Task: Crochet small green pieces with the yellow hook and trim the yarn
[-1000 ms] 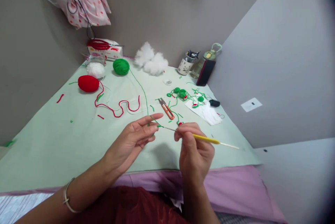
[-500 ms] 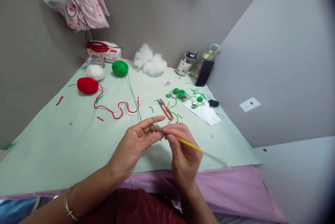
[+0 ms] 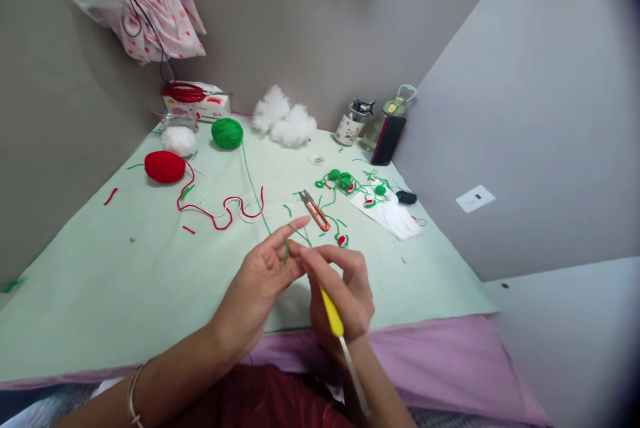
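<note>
My left hand [image 3: 267, 275] has green yarn [image 3: 251, 185] looped round its fingers, the index finger stretched out and the thumb pinched near the other fingers. The strand runs back to a green yarn ball [image 3: 227, 133]. My right hand [image 3: 343, 288] is closed on a crochet hook with a yellow grip [image 3: 331, 311]; its metal tip shows beside the left fingertips, and its handle points down toward me. The fingertips of both hands meet, hiding most of whatever lies between them. Just beyond are orange-handled thread snips [image 3: 317, 213] and a small red and green piece [image 3: 343, 241].
At the left lie a red yarn ball [image 3: 165, 167] and a white yarn ball [image 3: 179, 141]. White stuffing [image 3: 285, 118] sits at the back. Toward the right are green crocheted pieces [image 3: 345, 181], a pen holder [image 3: 349, 129], a phone [image 3: 389, 141] and a white cloth [image 3: 387, 211].
My right hand has turned, swinging the hook's handle from pointing right to pointing down toward me. The small red and green piece beyond the hands has come into fuller view.
</note>
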`<state>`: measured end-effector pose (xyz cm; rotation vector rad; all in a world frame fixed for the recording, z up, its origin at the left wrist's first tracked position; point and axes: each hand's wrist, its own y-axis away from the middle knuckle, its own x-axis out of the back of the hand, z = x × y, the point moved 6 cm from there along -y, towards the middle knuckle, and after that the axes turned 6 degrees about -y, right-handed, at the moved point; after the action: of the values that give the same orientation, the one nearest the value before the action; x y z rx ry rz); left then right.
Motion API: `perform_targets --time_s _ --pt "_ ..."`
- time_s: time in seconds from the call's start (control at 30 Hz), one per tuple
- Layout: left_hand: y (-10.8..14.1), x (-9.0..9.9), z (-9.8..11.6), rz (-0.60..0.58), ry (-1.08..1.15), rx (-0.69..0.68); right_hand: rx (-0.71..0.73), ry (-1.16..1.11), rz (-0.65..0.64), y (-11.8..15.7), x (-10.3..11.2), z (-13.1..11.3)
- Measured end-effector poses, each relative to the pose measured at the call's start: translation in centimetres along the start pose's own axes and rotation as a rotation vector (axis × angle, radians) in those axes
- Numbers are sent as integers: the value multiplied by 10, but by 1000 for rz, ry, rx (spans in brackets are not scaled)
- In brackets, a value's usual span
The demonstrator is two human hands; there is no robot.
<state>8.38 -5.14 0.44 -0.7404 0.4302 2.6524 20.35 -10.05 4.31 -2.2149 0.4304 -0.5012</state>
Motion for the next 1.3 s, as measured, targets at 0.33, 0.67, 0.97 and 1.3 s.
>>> perform_targets --time_s 0.33,0.67,0.97,1.3 --pt "0 -2 2 -50 -62 8 -395 -438 2 -7 1 26" --pt "-5 0 -8 -39 53 91 15 27 -37 2 3 2" --pt "-3 -1 0 36 -7 -70 -118 -53 2 -1 3 9" --pt "-7 -2 3 -59 -123 -24 -405 -499 75 -9 10 30"
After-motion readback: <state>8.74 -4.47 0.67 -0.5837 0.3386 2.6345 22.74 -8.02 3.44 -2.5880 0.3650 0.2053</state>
